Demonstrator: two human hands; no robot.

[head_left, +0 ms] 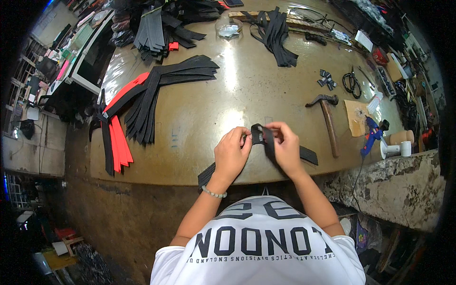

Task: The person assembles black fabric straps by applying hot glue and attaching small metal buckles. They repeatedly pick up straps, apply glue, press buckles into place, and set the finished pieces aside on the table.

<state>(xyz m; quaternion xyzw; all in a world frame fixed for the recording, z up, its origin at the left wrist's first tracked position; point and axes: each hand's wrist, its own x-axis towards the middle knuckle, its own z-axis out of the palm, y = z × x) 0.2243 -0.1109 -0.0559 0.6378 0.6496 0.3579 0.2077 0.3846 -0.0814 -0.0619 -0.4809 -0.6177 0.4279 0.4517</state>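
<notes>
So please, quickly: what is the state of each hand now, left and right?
Left hand: closed, pinching the flat black webbing strap at its folded end.
Right hand: closed, fingers gripping the same strap from the other side.

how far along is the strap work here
Done: cannot tell which straps are finished. In hand: left hand and right hand pinch one black strap at the table edge. Left, seemingly: the fanned black and red straps and the far pile.
</notes>
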